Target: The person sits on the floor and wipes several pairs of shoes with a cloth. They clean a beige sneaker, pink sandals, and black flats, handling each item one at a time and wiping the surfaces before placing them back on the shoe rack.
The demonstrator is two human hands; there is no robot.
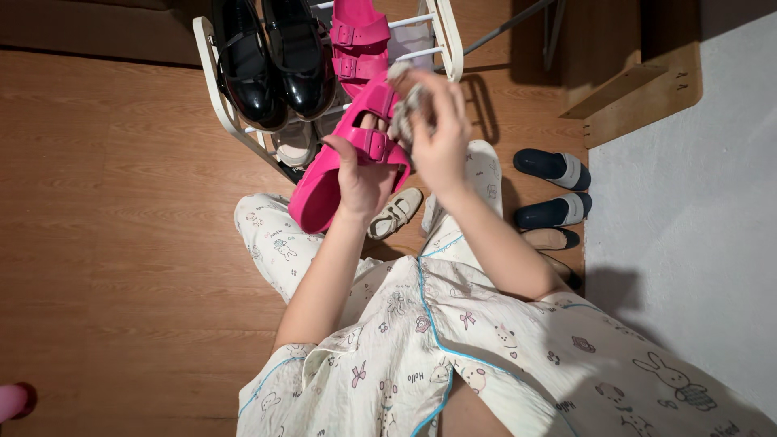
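My left hand (pixel 362 180) grips a bright pink two-strap sandal (pixel 322 182) from below, holding it tilted over my knees. My right hand (pixel 437 129) is closed on a crumpled grey cloth (pixel 407 108) pressed against the sandal's toe end. Its matching pink sandal (pixel 356 40) lies on the white shoe rack (pixel 212 73) just beyond, beside two glossy black shoes (pixel 271 57).
A beige strapped shoe (pixel 395 214) lies on the wooden floor by my legs. Two dark blue slippers (pixel 554 188) and tan flats (pixel 552 239) line the right side near a grey wall. A pink object (pixel 14 400) sits at the bottom left.
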